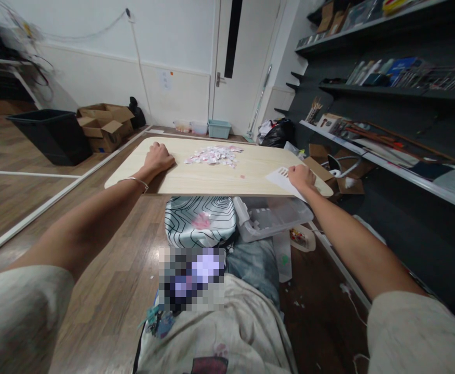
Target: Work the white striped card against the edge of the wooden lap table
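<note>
A low light-wood table stands in front of me. My left hand rests on its left part, fingers curled under, with a thin bracelet on the wrist. My right hand lies closed on a white sheet of paper at the table's right front edge. A pile of small pink and white paper pieces sits on the far middle of the table, between the two hands and beyond them.
Under the table lie a patterned cushion and a clear plastic box. A black bin and cardboard boxes stand at the left. Dark shelves line the right wall. A white door is behind.
</note>
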Available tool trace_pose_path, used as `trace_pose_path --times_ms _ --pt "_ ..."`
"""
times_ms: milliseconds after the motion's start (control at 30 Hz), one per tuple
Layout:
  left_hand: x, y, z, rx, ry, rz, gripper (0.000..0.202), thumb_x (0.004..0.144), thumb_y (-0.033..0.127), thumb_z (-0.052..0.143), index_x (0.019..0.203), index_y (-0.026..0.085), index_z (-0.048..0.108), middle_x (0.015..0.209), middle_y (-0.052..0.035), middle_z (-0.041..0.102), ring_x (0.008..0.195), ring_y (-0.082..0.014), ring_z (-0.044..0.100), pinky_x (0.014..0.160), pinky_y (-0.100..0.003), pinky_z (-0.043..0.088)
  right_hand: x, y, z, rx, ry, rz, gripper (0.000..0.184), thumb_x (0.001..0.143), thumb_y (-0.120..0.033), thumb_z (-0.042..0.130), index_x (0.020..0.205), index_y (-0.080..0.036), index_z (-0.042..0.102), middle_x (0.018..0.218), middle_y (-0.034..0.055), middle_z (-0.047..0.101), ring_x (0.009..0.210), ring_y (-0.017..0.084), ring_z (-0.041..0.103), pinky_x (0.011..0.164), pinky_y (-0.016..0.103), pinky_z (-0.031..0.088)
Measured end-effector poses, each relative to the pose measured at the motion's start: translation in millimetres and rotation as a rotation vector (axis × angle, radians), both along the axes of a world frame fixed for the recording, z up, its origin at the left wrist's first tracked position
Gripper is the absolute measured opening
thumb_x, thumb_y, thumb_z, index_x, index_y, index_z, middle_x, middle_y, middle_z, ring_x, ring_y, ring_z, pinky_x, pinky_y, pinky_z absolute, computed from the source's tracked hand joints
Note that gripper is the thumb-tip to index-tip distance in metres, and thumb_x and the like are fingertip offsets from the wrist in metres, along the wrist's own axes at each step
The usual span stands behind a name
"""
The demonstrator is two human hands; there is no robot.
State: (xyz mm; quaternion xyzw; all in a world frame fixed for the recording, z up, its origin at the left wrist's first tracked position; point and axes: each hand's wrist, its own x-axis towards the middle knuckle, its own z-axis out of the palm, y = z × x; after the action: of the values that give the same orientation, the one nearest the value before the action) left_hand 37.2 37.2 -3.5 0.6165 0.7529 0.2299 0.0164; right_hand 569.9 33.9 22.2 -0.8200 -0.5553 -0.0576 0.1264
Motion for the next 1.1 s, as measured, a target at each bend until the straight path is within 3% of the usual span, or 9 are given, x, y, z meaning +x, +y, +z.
trace_pose_path --times_ms 200,467,667,900,1100 --pt "1.8 -3.3 3.7 0.058 0.006 -0.093 0.064 0.081 0.033 0.075 0.141 0.013 0.08 0.152 -0.0293 0.077 0.149 -0.052 0.07 0.138 -0.065 0.06 -11.6 1.1 1.7 0.001 0.011 -0.014 0.057 0.134 -0.03 0.049 0.164 -0.003 0.09 0.162 0.0378 0.085 0.156 0.044 0.085 0.125 0.045 0.066" --pt "-0.8 -2.9 1.1 0.071 0.021 -0.11 0.06 0.075 0.026 0.077 0.134 0.018 0.081 0.14 -0.0238 0.08 0.146 -0.0498 0.071 0.136 -0.063 0.062 -26.3 11.8 -3.0 0.027 0.035 -0.013 0.053 0.133 -0.03 0.054 0.16 -0.005 0.092 0.163 0.0374 0.084 0.155 0.044 0.086 0.129 0.049 0.066" --pt "0.3 -0.3 0.5 0.066 0.01 -0.084 0.061 0.077 0.027 0.077 0.137 0.017 0.082 0.138 -0.0238 0.085 0.142 -0.0498 0.075 0.129 -0.06 0.065 -25.8 14.8 -3.7 0.025 0.042 -0.001 0.056 0.13 -0.026 0.05 0.16 -0.003 0.091 0.165 0.039 0.083 0.155 0.046 0.084 0.129 0.053 0.065" --pt "-0.6 0.7 3.7 0.001 -0.02 -0.12 0.049 0.086 0.031 0.074 0.132 0.017 0.085 0.132 -0.0249 0.091 0.128 -0.0489 0.083 0.107 -0.054 0.067 -32.3 8.9 1.3 -0.016 0.055 -0.014 0.059 0.131 -0.025 0.046 0.168 -0.003 0.087 0.171 0.0384 0.08 0.162 0.046 0.08 0.132 0.053 0.062" --pt "2.3 -2.7 3.4 0.013 0.012 -0.073 0.041 0.104 0.032 0.063 0.135 0.018 0.085 0.133 -0.0275 0.091 0.124 -0.0473 0.084 0.102 -0.05 0.065 -38.7 14.4 14.0 -0.105 0.018 0.01 0.055 0.13 -0.023 0.052 0.169 -0.007 0.087 0.174 0.0363 0.079 0.165 0.043 0.08 0.13 0.05 0.064"
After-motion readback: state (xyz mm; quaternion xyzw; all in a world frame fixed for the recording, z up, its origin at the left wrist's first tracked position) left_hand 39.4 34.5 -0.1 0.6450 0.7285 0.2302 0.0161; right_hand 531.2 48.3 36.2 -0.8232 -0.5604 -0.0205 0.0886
